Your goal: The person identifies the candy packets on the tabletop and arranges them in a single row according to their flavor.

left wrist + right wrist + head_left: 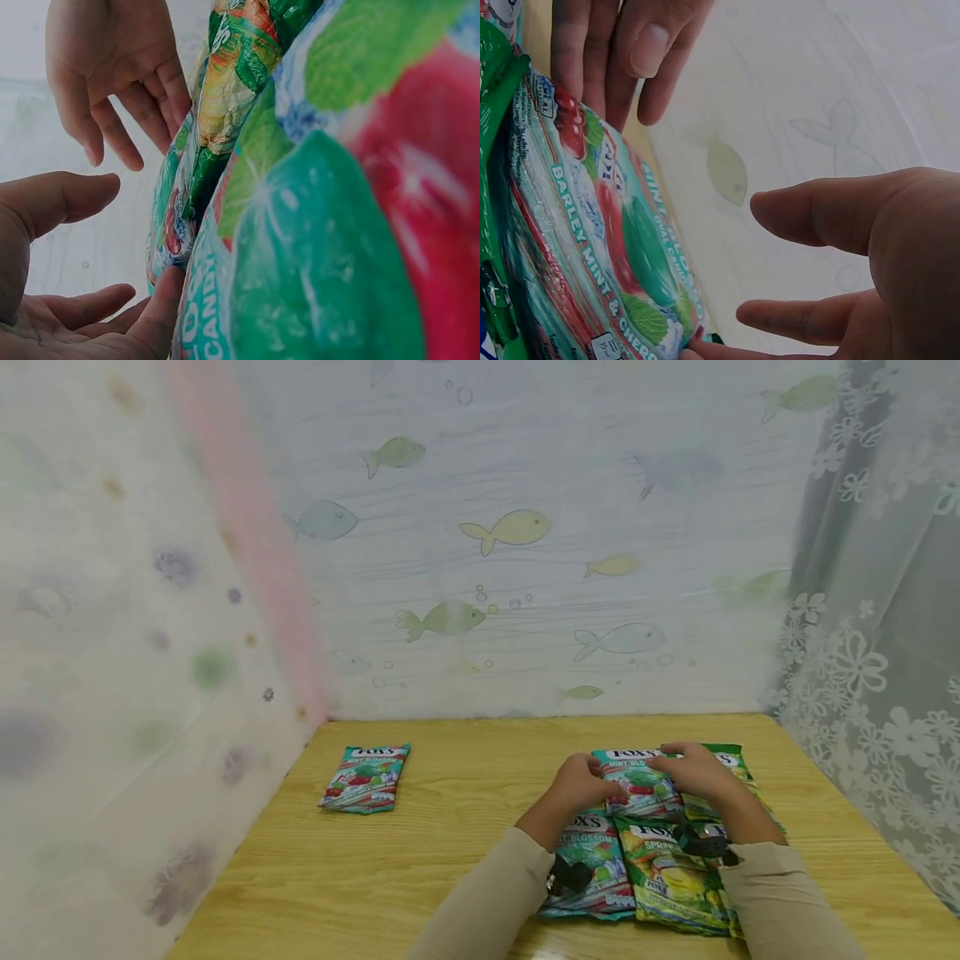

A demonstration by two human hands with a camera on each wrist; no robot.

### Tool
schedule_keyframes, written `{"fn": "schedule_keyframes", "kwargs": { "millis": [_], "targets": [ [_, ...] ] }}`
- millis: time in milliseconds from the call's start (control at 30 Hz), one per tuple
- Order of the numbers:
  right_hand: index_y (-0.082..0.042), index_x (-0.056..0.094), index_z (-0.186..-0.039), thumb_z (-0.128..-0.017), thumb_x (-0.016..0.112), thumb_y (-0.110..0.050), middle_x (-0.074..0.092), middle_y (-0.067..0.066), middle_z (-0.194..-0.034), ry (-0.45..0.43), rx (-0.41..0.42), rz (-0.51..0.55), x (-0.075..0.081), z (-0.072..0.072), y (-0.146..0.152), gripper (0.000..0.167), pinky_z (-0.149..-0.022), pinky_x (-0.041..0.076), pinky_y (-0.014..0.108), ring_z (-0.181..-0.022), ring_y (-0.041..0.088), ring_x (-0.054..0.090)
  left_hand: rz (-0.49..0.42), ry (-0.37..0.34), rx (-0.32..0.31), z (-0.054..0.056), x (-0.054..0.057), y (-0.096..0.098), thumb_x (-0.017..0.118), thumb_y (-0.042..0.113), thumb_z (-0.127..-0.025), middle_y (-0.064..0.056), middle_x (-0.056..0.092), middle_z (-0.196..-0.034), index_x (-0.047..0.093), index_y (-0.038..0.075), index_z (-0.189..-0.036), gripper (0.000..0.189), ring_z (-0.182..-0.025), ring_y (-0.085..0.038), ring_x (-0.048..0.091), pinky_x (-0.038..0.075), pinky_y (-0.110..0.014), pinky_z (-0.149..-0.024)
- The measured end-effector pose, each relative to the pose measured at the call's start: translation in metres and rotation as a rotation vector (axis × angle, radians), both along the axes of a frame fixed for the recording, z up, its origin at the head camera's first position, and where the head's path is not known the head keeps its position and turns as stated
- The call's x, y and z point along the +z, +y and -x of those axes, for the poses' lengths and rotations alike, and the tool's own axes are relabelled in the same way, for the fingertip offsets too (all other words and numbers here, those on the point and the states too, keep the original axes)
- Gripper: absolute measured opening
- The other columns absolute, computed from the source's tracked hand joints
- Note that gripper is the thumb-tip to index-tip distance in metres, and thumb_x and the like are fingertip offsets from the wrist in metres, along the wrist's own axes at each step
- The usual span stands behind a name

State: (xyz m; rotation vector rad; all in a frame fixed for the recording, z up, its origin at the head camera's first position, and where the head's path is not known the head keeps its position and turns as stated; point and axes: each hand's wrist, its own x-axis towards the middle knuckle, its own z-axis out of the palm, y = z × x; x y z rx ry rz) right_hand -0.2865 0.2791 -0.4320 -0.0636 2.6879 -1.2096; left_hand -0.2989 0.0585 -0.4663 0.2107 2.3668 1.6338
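Note:
A teal Fox's Mint Blossom candy bag (637, 781) lies between the two hands at the back of a group of bags. My left hand (581, 789) is at its left edge, fingers loosely spread and thumb apart. On the other side, my right hand (701, 772) has its fingers along the bag's right edge, partly over a green-and-yellow bag (733, 752). In the right wrist view, fingertips of the right hand (870, 247) touch the lower end of the mint bag (615, 225), thumb held off it. Neither hand is curled round the bag.
Closer to me lie another Mint Blossom bag (600, 852) and a green-and-yellow Fox's bag (671, 881), with more partly hidden under the right arm. One separate Mint Blossom bag (367, 779) lies at the left of the wooden table (465, 827). A fish-patterned curtain (510, 593) hangs behind.

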Motion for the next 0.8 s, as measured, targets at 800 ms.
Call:
{"fn": "schedule_keyframes", "kwargs": {
  "millis": [800],
  "targets": [
    [0.012,0.033,-0.155,-0.108,0.053,-0.035,0.034,0.041,-0.154,0.026,-0.037,0.0,-0.012,0.006,-0.011,0.07,-0.097,0.05,0.063,-0.133,0.056,0.046,0.026,-0.011,-0.004,0.009,-0.002,-0.01,0.089,0.021,-0.081,-0.013,0.062,-0.1,0.066,-0.001,-0.104,0.039,-0.081,-0.026,0.053,0.044,-0.043,-0.066]
  ]
}}
